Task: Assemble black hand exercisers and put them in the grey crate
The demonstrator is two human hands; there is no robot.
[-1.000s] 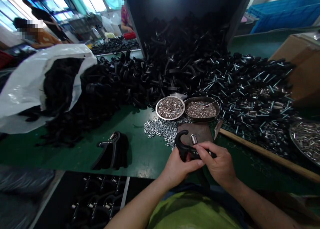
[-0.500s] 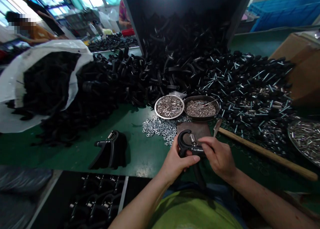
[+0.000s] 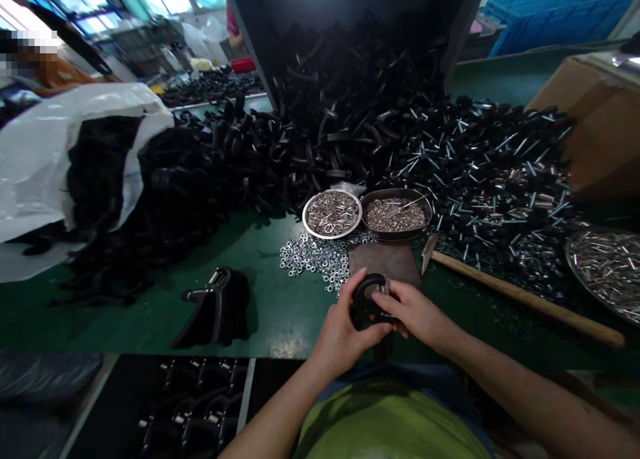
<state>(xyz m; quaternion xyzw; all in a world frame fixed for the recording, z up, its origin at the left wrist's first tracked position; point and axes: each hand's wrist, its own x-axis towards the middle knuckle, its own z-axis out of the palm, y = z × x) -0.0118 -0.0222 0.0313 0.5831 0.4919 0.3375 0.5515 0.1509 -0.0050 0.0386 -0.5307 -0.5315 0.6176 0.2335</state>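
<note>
My left hand [image 3: 343,329] is closed around the curved end of a black hand grip strengthener [image 3: 364,300] with a coil spring [image 3: 384,285]. My right hand [image 3: 413,312] grips the same strengthener from the right, its thumb lying over the black curve just below the spring. The fingers hide most of the lower handle. Behind the hands lies a flat brown metal plate [image 3: 384,260]. Silver nuts [image 3: 315,259] are scattered to its left. A round dish [image 3: 306,213] of small metal parts and a dark oval tin [image 3: 429,220] of tiny metal pieces stand just beyond.
A hammer [image 3: 525,297] lies at right. Black grip parts [image 3: 300,145] and knobs with bolts [image 3: 465,159] are heaped behind. More strengtheners [image 3: 220,305] stand at left, and a box [image 3: 200,405] of them sits below the table edge. A cardboard box [image 3: 595,119] is at right.
The strengthener has turned in my hands, so its printed side and long handle no longer show clearly. My right hand has moved left, from near the spring onto the curved part.
</note>
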